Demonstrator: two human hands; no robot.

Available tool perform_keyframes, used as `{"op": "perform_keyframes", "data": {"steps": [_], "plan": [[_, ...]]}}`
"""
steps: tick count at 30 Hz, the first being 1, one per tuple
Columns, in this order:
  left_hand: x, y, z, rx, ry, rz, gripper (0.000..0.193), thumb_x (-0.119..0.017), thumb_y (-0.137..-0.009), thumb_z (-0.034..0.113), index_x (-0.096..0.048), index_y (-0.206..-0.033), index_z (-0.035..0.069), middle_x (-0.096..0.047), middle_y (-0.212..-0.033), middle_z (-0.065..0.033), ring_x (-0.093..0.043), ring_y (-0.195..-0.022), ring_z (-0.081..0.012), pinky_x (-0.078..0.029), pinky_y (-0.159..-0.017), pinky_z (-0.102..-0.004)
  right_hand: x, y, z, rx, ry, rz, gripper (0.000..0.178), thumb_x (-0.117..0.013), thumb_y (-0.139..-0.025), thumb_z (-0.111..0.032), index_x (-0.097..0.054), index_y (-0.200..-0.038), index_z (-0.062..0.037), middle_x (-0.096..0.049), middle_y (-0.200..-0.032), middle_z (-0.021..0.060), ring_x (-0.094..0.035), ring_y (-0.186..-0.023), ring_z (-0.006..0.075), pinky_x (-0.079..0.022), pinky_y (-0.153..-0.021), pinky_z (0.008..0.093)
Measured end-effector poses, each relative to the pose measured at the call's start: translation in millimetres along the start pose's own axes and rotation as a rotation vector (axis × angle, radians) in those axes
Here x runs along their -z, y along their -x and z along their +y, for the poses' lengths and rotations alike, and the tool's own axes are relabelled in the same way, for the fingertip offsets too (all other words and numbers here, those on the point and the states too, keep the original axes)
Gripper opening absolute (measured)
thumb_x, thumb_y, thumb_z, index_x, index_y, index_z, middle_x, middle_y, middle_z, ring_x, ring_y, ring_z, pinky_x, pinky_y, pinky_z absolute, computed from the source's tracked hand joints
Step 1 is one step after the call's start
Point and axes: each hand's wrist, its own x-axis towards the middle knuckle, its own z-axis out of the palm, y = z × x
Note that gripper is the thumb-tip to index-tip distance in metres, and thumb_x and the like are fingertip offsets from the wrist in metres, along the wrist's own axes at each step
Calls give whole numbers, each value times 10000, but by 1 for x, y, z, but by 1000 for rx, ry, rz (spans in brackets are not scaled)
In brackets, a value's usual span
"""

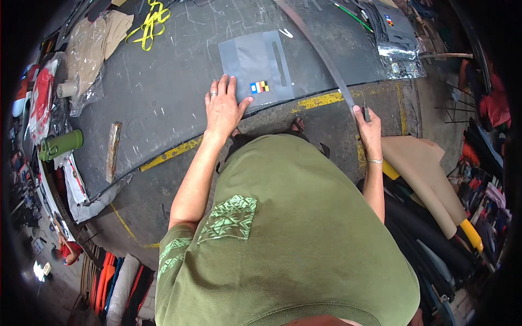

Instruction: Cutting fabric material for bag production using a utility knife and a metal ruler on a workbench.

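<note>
– Panel, grey and slotted, on the black table: heavy?
– Looks light and bendy; pinch two corners. Left hand lies flat on its near-left corner; right hand, past the table's edge, grips a long strip

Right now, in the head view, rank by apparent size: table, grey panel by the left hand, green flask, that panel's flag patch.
1. Table
2. Grey panel
3. Green flask
4. Flag patch

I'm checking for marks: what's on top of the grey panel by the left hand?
On the grey panel: a small multicoloured patch and part of the left hand, over its near left corner. Whatever the hand covers there cannot be seen.
</note>
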Motion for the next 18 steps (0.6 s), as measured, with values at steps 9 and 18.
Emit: {"op": "perform_keyframes", "data": {"steps": [9,18], "plan": [[-14,-52,44,-135,195,22,642,-736,-925,332,-543,-1436,-6,-539,-1436,-216,-509,-1320,-414,-449,-1095,-503,-55,22,-36,148,-153,65,360,-719,-992,-352,-661,-960,2,-633,-771,77,-515,-770,94,-488,-720,309],[-12,-69,-8,-135,68,-27,811,-745,-890,488,-471,-1529,71,-411,-1624,-105,-288,-1541,-363,-247,-1225,-626,-97,43,-48,75,-157,-46,372,-714,-981,-388,-673,-953,-20,-713,-776,146,-720,-730,252,-533,-673,386]]}}
